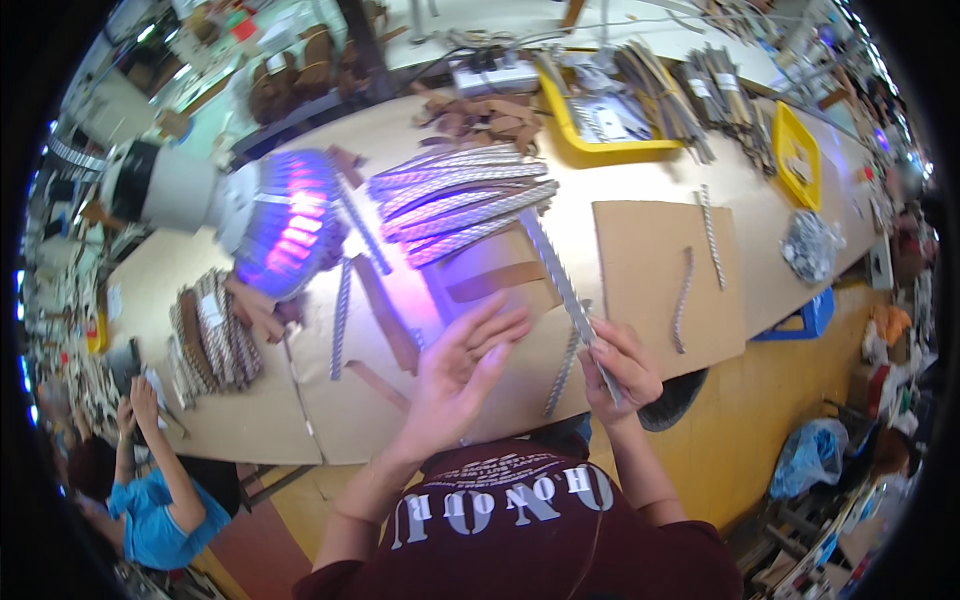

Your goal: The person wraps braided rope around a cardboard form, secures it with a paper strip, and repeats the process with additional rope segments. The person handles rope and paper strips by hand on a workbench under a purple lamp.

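Lamp (290, 222) glows purple over the wooden bench (240, 420), stacked strips crowding far left. Left hand (460, 365) open, fingers spread flat, empty, bench bare beneath it. Right hand (620, 365) grips a long glittery strip (560, 280) angling up-left toward the fanned pile (455, 200). Flat cardboard sheet (665, 280) lies just beside, near the front edge.

Packaging only: clear plastic bag (808, 246) of small silvery parts sits at the table's right edge, crumpled. Blue plastic bag (812, 452) is on the floor lower right, bunched. White paper labels (699, 88) wrap the strip bundles at the far right of the table. No screens or signs that I can make out.
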